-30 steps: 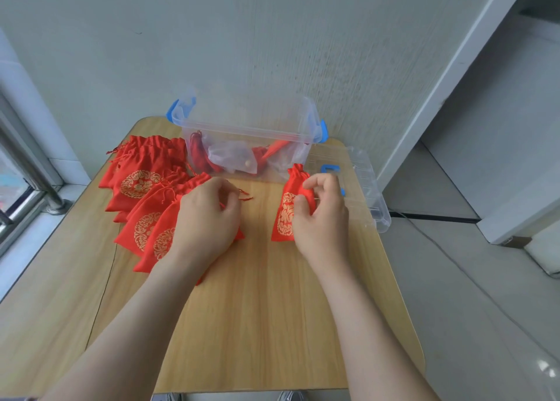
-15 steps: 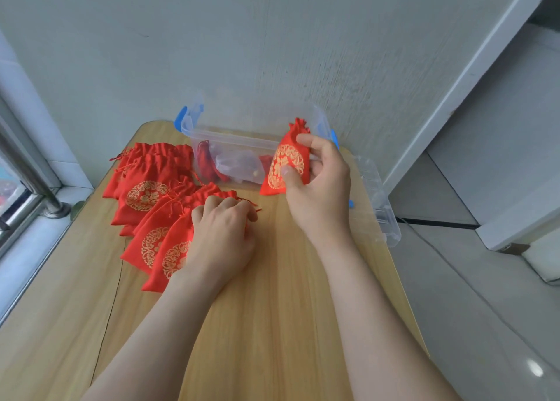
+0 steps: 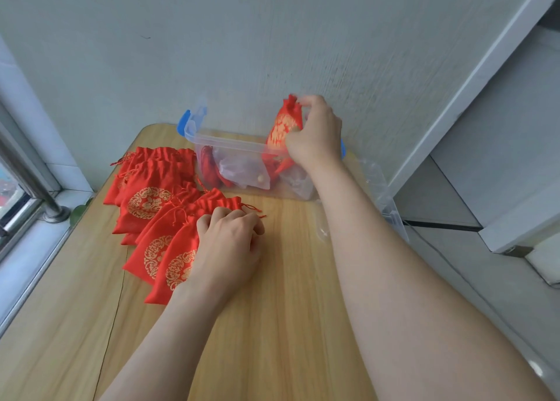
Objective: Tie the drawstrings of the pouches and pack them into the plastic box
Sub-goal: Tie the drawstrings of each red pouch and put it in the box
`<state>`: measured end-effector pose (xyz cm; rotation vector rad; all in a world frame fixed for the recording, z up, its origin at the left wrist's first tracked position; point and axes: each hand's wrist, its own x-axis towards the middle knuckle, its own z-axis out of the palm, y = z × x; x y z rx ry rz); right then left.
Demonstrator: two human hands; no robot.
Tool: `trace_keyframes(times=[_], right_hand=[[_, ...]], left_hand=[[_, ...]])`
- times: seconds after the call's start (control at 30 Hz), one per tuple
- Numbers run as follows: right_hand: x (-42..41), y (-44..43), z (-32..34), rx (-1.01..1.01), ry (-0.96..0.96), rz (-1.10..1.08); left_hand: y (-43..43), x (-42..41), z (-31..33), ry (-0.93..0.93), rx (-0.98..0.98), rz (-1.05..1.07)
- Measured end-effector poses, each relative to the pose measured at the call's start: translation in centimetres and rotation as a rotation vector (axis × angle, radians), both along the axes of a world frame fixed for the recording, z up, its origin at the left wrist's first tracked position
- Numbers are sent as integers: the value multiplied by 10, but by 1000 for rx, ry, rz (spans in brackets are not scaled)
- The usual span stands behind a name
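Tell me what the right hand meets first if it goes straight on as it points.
Likely the grey wall behind the plastic box; the right hand, gripping a red pouch, is over the box's right end. Depth is unclear.

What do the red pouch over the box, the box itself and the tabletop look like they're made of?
Red pouch in the right hand: soft cloth, slight sheen, gathered folds, gold printed pattern; maybe satin. Stacked pouches under the left hand look alike. Box: clear rigid plastic, glossy, contents show through, blue clips. Tabletop: smooth light wood grain, possibly laminate; cannot tell.
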<state>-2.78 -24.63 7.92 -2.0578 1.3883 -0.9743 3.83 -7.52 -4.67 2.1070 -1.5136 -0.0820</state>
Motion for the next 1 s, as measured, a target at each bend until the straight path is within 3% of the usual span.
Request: trace_keyframes(times=[0.07, 0.13, 0.3, 0.43, 0.53, 0.63, 0.8, 1.0], right_hand=[[-4, 2, -4, -94, 328, -165], [-6, 11, -10, -149, 394, -230], [-14, 38, -42, -369, 238, -195], [-26, 71, -62, -396, 78, -130], [-35, 94, -70, -254, 53, -41], [-46, 118, -74, 23, 101, 25], [-60, 151, -81, 347, 186, 80], [-69, 181, -84, 399, 176, 214]], left_hand=[[0, 0, 0, 6, -2, -3], [0, 0, 0, 7, -4, -1], [1, 0, 3, 6, -64, 7], [6, 0, 9, -23, -133, 68], [12, 2, 16, -24, -182, 199], [22, 5, 23, 1, -192, 357], [40, 0, 29, 42, -111, 503], [55, -1, 22, -15, 143, 479]])
